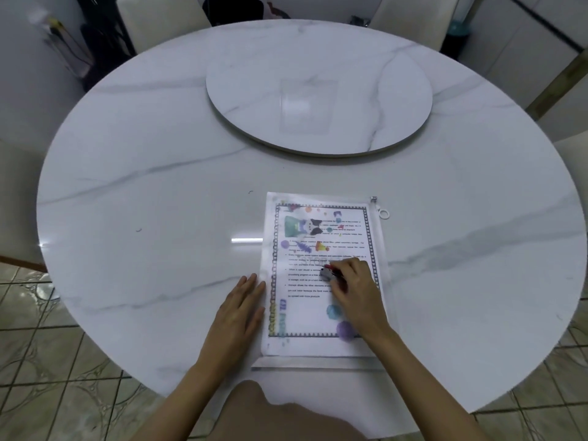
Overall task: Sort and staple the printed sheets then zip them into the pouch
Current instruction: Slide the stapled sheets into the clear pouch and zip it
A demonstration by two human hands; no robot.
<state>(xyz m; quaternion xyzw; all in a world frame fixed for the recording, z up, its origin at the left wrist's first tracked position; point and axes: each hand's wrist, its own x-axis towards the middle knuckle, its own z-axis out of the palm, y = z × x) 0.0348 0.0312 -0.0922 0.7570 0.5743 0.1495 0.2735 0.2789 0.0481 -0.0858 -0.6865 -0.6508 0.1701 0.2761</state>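
A clear zip pouch (380,249) lies flat on the round marble table (159,202), near its front edge. Printed sheets (305,313) with a chain-pattern border and coloured pictures show through it. The zipper pull with its white ring (384,214) sits at the pouch's far right corner. My right hand (353,291) rests on top of the pouch and is closed around a small red and silver stapler (327,272). My left hand (241,307) lies flat, fingers apart, against the pouch's left edge.
A marble turntable (397,132) sits in the table's middle. Pale chairs (159,20) stand at the far side. Two small dark specks (138,230) lie on the table left of the pouch. Tiled floor (47,361) shows below the table edge.
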